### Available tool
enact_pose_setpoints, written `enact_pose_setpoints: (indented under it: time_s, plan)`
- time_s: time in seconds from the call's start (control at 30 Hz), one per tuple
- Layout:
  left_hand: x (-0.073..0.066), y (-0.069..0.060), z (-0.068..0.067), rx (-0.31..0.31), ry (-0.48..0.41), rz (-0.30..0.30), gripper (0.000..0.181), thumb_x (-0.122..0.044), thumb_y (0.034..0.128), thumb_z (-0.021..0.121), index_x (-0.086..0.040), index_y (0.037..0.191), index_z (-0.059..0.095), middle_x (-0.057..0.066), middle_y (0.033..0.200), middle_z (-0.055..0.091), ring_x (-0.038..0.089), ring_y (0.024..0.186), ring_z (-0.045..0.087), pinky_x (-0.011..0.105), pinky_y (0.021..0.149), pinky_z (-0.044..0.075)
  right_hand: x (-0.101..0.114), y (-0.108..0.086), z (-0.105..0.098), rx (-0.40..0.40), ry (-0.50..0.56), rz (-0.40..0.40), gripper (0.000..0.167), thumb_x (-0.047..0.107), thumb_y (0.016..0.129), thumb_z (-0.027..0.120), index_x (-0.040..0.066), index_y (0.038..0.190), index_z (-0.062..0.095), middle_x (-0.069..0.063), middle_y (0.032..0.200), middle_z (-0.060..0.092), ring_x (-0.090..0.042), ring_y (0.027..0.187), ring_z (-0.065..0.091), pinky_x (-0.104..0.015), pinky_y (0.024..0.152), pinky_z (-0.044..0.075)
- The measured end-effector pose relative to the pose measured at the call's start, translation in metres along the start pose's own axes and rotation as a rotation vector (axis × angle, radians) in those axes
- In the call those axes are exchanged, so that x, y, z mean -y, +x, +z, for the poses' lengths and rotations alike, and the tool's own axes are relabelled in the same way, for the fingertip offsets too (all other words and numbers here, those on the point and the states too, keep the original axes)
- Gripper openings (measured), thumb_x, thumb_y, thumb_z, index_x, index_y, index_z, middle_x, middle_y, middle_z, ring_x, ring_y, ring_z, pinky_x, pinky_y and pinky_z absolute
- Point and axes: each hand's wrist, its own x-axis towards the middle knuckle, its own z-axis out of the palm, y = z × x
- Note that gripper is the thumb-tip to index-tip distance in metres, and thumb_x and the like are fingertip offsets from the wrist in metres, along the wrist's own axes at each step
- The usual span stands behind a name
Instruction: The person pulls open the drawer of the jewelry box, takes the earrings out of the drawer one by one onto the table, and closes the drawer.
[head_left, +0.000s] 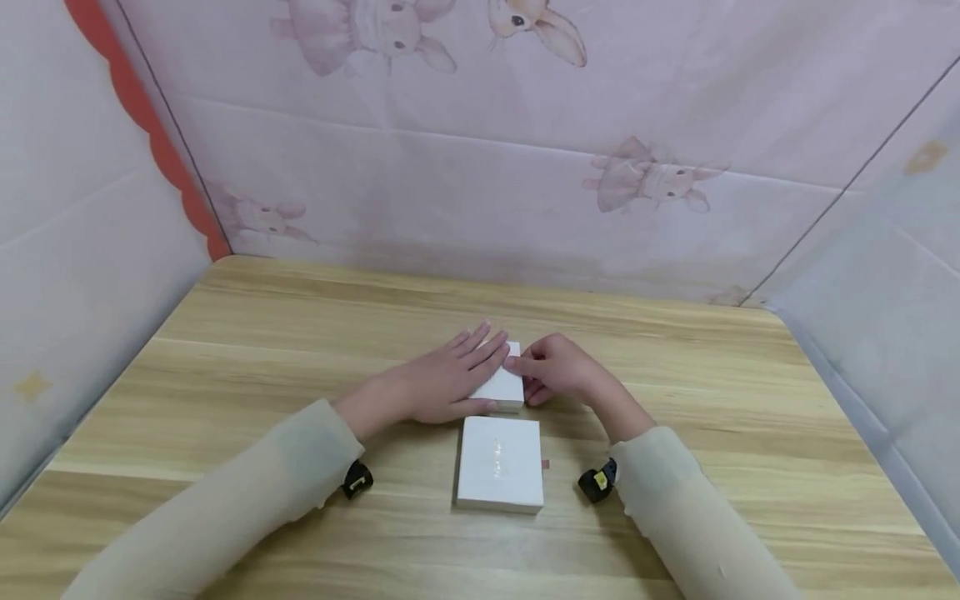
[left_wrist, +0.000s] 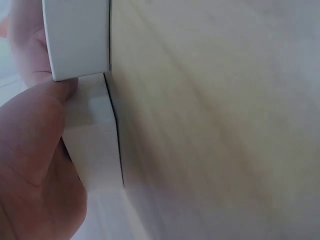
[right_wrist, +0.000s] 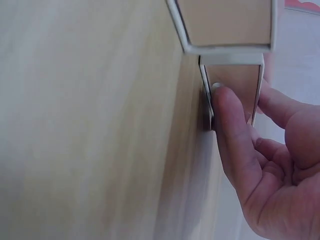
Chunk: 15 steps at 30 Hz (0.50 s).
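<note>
The left hand is lying over the far box, its fingers straight and spread apart on the white top, the thumb reaching along the near edge. The right hand is gripping the same box at its right end: the thumb is pressing on the top, and the other fingers are bending against the tan side. Pale sleeves are covering both arms, and a black device is sitting at each wrist.

The far box is lying flat on the table, around its middle. Just nearer to the person, the near box is showing gold lettering, and a small pink tab is sticking out at its right. The table is showing yellowish wood grain in streaks. Behind it, a pinkish backdrop is carrying printed rabbits; a red scalloped border is running down its left side.
</note>
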Motion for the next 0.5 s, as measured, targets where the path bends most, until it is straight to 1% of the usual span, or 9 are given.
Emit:
enact_pose_setpoints:
  time_s: [0.13, 0.23, 0.37, 0.5]
  plan:
    - [-0.001, 0.0, 0.0, 0.012, -0.009, -0.001, 0.078, -0.055, 0.1054, 0.029, -0.004, 0.16, 0.006, 0.018, 0.167, -0.003, 0.037, 0.153, -0.006, 0.05, 0.125, 0.003, 0.0, -0.002, 0.0, 0.006, 0.022, -0.009, 0.035, 0.034, 0.098, 0.064, -0.001, 0.095, 0.07, -0.014, 0.08, 0.069, -0.022, 0.069, 0.07, -0.036, 0.068, 0.063]
    - [-0.003, 0.0, 0.0, 0.017, -0.021, -0.008, 0.078, -0.056, 0.105, 0.029, -0.005, 0.16, 0.006, 0.017, 0.167, -0.004, 0.037, 0.154, -0.006, 0.05, 0.125, 0.003, 0.0, -0.006, -0.001, 0.026, 0.022, -0.01, 0.032, 0.031, 0.099, 0.064, 0.0, 0.095, 0.071, -0.014, 0.082, 0.07, -0.022, 0.071, 0.07, -0.036, 0.069, 0.063]
    - [-0.004, -0.001, -0.001, 0.022, -0.029, -0.02, 0.079, -0.057, 0.1046, 0.03, -0.007, 0.16, 0.005, 0.016, 0.167, -0.004, 0.036, 0.154, -0.005, 0.05, 0.125, 0.003, 0.0, -0.013, -0.007, 0.069, 0.029, -0.002, 0.028, 0.025, 0.101, 0.06, -0.001, 0.098, 0.071, -0.016, 0.087, 0.071, -0.023, 0.074, 0.071, -0.037, 0.07, 0.063]
    - [-0.003, 0.001, -0.001, 0.022, -0.018, -0.022, 0.078, -0.056, 0.1049, 0.031, -0.007, 0.16, 0.005, 0.015, 0.167, -0.006, 0.036, 0.154, -0.006, 0.051, 0.125, 0.004, -0.004, -0.017, -0.01, 0.102, 0.054, -0.003, 0.029, 0.021, 0.104, 0.053, -0.002, 0.105, 0.07, -0.018, 0.09, 0.071, -0.023, 0.075, 0.071, -0.038, 0.069, 0.063]
